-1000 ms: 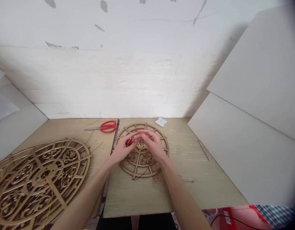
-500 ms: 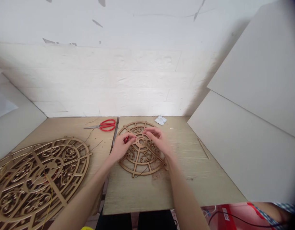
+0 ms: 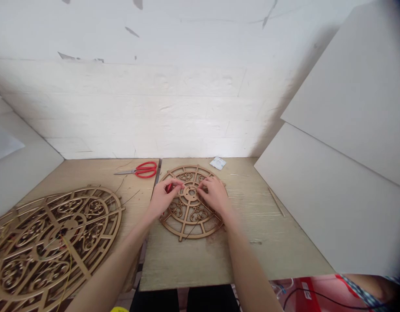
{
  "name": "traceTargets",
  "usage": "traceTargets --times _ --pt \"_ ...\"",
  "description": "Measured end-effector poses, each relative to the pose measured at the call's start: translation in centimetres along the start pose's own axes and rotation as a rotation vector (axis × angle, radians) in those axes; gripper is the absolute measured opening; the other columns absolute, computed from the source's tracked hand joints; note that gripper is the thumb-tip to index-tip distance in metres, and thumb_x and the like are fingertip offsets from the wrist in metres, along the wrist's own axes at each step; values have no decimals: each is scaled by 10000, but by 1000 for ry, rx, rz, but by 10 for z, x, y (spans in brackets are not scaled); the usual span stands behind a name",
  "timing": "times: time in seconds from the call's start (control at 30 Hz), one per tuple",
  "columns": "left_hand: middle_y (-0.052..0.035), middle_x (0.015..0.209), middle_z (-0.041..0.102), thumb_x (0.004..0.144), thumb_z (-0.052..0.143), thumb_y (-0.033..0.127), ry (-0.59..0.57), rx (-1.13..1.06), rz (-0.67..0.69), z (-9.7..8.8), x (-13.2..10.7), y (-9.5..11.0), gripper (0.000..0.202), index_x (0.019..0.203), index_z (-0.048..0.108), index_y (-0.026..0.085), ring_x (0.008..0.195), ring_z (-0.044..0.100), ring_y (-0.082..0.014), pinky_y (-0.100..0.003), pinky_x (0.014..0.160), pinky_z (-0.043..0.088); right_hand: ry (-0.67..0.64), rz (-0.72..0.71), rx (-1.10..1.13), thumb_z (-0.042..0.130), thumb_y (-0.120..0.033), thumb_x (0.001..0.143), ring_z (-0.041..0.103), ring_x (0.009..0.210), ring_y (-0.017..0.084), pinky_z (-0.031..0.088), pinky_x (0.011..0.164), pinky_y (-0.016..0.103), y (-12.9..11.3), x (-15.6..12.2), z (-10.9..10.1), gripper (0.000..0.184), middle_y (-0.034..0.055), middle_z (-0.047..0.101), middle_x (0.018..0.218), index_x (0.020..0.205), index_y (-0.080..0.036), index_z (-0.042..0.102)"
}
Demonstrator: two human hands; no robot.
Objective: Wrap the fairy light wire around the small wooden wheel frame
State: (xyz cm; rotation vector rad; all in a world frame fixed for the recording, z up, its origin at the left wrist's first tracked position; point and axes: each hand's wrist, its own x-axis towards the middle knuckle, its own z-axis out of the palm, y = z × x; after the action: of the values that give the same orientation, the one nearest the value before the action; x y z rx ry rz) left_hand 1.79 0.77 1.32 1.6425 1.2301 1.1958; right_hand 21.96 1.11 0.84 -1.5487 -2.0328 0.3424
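Note:
A round, gold-brown openwork disc (image 3: 188, 212) with spokes and scrollwork lies flat on the table between my hands. My left hand (image 3: 163, 197) is closed over the disc's left side, thumb and forefinger pinched near the hub. Something small and red (image 3: 169, 187) shows inside its curled fingers; its kind is unclear. My right hand (image 3: 215, 195) is closed too, fingertips together at the right edge of the hub. Whatever it pinches is too small or hidden to make out. A thin dark thread (image 3: 191, 230) trails across the lower part of the disc.
Red-handled scissors (image 3: 145, 169) lie at the back left. A pile of similar larger discs (image 3: 86, 264) covers the left table. Near the wall sit a small white packet (image 3: 218, 163) and a thin needle-like piece (image 3: 239, 175). White panels (image 3: 317, 195) stand on the right.
My right hand has come down and slightly in, from above the hub to its right edge. The thread on the disc has shifted. My left hand has barely moved.

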Motion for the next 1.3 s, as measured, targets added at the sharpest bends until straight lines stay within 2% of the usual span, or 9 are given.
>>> traceTargets --times 0.1,0.17,0.3,0.47,0.6,0.77,0.9,1.03,1.3 --pt "-13 760 728 765 612 247 -3 -31 4 -2 0 2 142 887 669 201 493 448 -117 -255 502 381 -11 28 267 629 -184 839 621 783 216 448 748 360 -7 0 1 86 55 716 802 784 -193 694" --pt "-11 778 736 743 598 205 -14 -36 7 -3 1 0 245 984 646 204 467 422 -112 -254 489 375 -46 45 510 624 -229 841 621 686 184 456 661 313 -11 -1 4 88 30 708 744 841 -189 703" --pt "-9 786 717 702 580 136 -102 74 67 -2 2 -8 393 1087 630 201 506 476 -126 -262 533 403 -138 44 854 675 -332 801 643 695 172 493 661 298 -19 -3 8 191 31 727 777 903 -177 720" --pt "-32 803 682 722 522 96 -237 203 182 5 -2 -10 267 934 658 187 732 613 -187 -295 668 459 -248 3 1061 736 -366 763 672 808 181 528 792 326 -30 -5 5 189 41 744 857 852 -200 749" --pt "-25 761 644 723 531 91 -271 244 212 6 -4 -5 172 813 637 191 714 584 -185 -295 663 457 -332 -46 1134 720 -411 791 679 831 181 535 814 331 -35 -7 0 230 38 745 865 903 -215 764" --pt "-16 671 601 753 523 100 -235 248 244 4 -4 -6 152 665 590 203 679 561 -181 -295 653 444 -414 -74 1165 693 -465 818 671 783 166 532 752 302 -36 -10 -6 321 50 750 890 997 -205 755" --pt "-15 703 645 842 503 151 -215 216 274 3 -4 -5 194 718 643 206 658 559 -164 -282 641 415 -324 -13 1254 689 -512 808 671 767 184 502 649 283 -37 -11 -9 373 68 755 891 1021 -211 743" --pt "-20 727 664 898 548 262 -185 224 276 3 -4 -5 183 824 707 209 653 560 -163 -280 628 391 -121 72 1355 789 -456 710 675 757 196 495 638 294 -34 -10 -10 343 54 756 873 965 -232 746" --pt "-26 719 641 921 550 331 -192 319 281 3 -2 -9 259 774 726 209 636 535 -162 -290 606 376 213 267 1237 774 -464 706 567 605 141 423 553 269 -21 1 4 309 18 699 698 854 -193 755"
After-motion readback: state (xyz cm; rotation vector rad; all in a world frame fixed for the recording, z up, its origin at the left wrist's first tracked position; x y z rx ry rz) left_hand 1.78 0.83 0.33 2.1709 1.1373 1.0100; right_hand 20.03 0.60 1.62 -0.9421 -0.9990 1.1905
